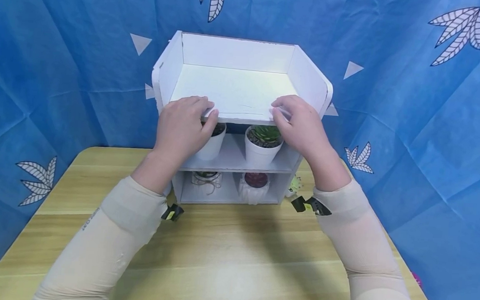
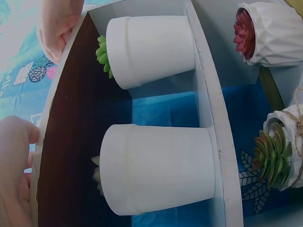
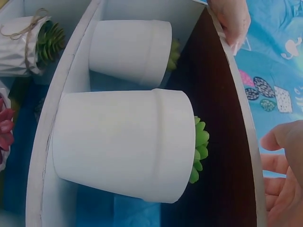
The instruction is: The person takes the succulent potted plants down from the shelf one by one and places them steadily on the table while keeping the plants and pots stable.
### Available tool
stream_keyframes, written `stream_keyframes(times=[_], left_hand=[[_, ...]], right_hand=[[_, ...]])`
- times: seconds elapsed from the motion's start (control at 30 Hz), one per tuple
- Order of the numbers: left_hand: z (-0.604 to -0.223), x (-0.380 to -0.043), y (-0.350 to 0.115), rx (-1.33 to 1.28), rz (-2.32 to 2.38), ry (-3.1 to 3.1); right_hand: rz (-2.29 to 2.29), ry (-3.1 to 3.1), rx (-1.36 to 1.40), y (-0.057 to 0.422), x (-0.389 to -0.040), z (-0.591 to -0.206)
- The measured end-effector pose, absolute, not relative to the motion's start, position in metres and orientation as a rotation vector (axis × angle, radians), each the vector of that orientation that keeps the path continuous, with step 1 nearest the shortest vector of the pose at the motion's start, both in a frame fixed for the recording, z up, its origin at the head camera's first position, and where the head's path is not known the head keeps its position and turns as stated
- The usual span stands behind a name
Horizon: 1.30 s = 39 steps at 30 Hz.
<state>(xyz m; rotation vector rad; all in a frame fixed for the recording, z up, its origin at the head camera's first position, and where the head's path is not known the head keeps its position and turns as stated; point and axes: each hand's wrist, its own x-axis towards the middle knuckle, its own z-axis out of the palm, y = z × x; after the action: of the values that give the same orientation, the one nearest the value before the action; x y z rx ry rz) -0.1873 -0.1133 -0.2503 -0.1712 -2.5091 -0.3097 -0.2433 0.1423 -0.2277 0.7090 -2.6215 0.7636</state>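
Note:
My left hand [image 1: 183, 125] and right hand [image 1: 300, 124] are at the front edge of the top board of a white shelf unit [image 1: 238, 85], one toward each end. Their fingers lie bent on the board's upper side, each thumb close to the front edge. White shows between thumb and fingers of both; I cannot tell whether they pinch the board or something thin on it. Below the board stand two white pots, the left pot [image 2: 156, 170] and the right pot [image 3: 118, 142], which holds a green succulent [image 3: 200, 146].
On the bottom shelf are a twine-tied white pot [image 1: 207, 181] and a white pot with a red succulent [image 1: 256, 180]. A small green plant [image 1: 295, 184] stands beside the unit at right. The unit stands on a wooden table [image 1: 233, 252] before a blue patterned cloth [image 1: 83, 55].

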Motion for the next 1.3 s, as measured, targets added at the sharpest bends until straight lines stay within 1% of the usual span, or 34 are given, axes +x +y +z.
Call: stream_keyframes(times=[0.5,1.3], left_hand=[[-0.249,-0.179,-0.108,-0.155,-0.306,-2.516],[-0.249,-0.183,-0.109,-0.154,-0.291,-2.509]], right_hand=[[0.774,-2.560,0.787,0.156,-0.229,-0.228],[0.734,-2.448,0.872,0.169,-0.197,-0.230]])
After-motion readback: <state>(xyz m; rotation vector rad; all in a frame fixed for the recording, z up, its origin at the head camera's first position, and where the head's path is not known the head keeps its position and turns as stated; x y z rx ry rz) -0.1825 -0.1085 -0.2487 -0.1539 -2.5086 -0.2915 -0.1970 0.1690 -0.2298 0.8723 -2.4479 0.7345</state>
